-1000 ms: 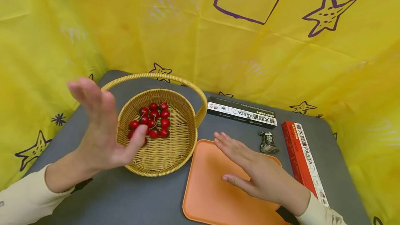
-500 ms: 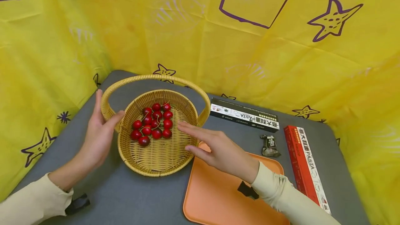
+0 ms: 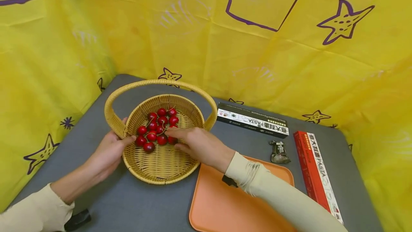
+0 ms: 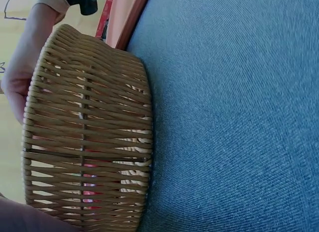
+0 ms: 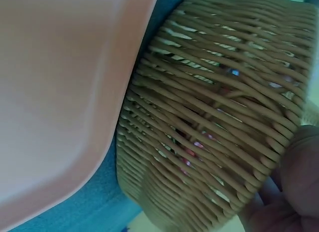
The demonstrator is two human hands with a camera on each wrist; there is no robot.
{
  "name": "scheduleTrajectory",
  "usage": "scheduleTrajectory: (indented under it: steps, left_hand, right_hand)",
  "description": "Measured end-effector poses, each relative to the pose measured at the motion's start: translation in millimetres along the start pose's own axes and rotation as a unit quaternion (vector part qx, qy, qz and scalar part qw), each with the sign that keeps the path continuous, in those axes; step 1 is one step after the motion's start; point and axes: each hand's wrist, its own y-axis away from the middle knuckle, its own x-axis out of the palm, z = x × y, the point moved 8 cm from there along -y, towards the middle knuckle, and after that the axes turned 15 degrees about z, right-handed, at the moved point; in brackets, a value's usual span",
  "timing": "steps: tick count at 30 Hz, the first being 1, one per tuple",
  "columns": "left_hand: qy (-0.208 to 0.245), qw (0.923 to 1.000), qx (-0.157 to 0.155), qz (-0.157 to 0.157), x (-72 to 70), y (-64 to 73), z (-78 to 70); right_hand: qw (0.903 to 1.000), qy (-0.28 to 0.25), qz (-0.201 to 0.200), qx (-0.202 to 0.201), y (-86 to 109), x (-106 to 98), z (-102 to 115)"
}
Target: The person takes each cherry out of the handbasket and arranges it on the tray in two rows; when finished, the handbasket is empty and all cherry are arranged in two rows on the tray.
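Note:
A round woven basket (image 3: 154,167) with an arched handle stands on the grey table, with several red cherries (image 3: 151,136) and some stems inside. My left hand (image 3: 111,149) holds the basket's left rim, the thumb over the edge and the other fingers partly hidden behind the wall. My right hand (image 3: 202,144) reaches over the right rim, its fairly straight fingers above the cherries at the right of the cluster. A dark red cherry (image 3: 172,140) shows between its fingers and thumb; contact cannot be told. In the left wrist view, the basket's woven side (image 4: 89,127) hides the cherries mostly.
An orange tray (image 3: 209,203) lies right of the basket, partly under my right forearm. Beyond it are a black pasta box (image 3: 252,120), a small dark wrapped packet (image 3: 279,152) and a red pasta box (image 3: 317,174). A yellow curtain (image 3: 206,46) encloses the table.
My left hand has come from in front of the basket to its left rim and taken hold. My right hand has moved left from above the tray into the basket over the cherries.

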Motion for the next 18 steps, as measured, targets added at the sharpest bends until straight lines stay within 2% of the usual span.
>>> scheduleTrajectory:
  steps: [6,13,18]
  left_hand:
    - [-0.041,0.9989,-0.022,0.005,-0.8,7.0,-2.0]
    - [-0.036,0.9988,-0.031,0.007,-3.6,9.4,-2.5]
    - [-0.035,0.999,-0.025,0.016,-2.5,9.6,-3.3]
  right_hand:
    - [0.9988,0.04,0.024,0.016,-11.8,9.4,-2.0]
    - [0.9904,0.126,0.043,0.036,-23.1,17.3,0.8]
    - [0.9833,0.165,0.054,0.056,-25.0,21.1,-0.6]
